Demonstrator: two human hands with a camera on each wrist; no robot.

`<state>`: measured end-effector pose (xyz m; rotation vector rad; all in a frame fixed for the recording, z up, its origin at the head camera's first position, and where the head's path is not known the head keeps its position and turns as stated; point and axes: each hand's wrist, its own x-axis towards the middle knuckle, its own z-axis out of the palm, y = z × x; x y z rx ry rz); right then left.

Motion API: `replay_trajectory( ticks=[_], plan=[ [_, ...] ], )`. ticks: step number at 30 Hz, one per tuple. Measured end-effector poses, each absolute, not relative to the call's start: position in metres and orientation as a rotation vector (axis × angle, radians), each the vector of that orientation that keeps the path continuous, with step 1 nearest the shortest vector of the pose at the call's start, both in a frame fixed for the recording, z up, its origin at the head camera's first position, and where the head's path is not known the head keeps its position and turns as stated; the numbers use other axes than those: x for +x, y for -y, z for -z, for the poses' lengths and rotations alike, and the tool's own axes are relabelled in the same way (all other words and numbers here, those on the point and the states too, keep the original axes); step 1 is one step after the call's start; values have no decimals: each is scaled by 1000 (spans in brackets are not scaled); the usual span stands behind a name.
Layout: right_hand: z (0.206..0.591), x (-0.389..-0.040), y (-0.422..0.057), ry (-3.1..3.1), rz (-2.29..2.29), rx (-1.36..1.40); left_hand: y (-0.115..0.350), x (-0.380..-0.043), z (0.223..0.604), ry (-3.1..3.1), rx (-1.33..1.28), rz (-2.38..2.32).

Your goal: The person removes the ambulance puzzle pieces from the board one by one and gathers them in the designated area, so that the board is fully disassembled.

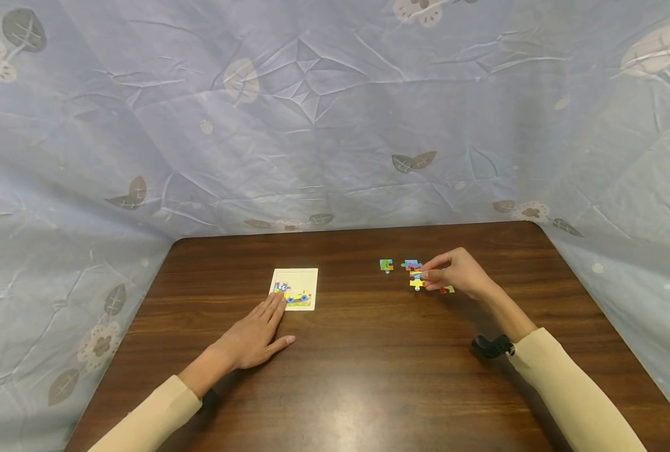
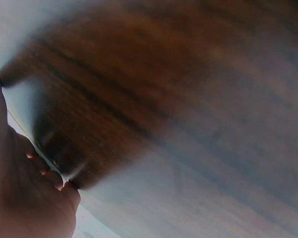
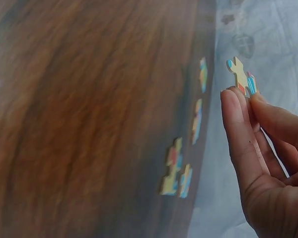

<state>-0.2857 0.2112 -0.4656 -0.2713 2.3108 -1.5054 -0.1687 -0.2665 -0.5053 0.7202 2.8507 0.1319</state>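
Right hand (image 1: 461,273) pinches a yellow puzzle piece (image 3: 240,78) between thumb and fingers, a green piece (image 1: 386,264) lying on the tabletop (image 1: 368,339) left of those fingertips, while the left hand (image 1: 258,333), fingers extended and unclenched, rests its fingertips on the puzzle board (image 1: 297,280).

Pale glare pools on the table (image 1: 363,358), while the left wrist view is dim and blurred

Puzzle board (image 1: 295,279), cream, partly filled, lying flat; jigsaw piece (image 3: 240,78), mainly yellow, pinched upright in right hand (image 1: 458,275).
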Motion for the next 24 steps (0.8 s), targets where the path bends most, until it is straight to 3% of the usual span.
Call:
replay_trajectory(
  ticks=[24],
  plan=[
    [479,-296,-210,-2347,1371,-240,266,-168,505,-2836,699,-127]
  ],
)
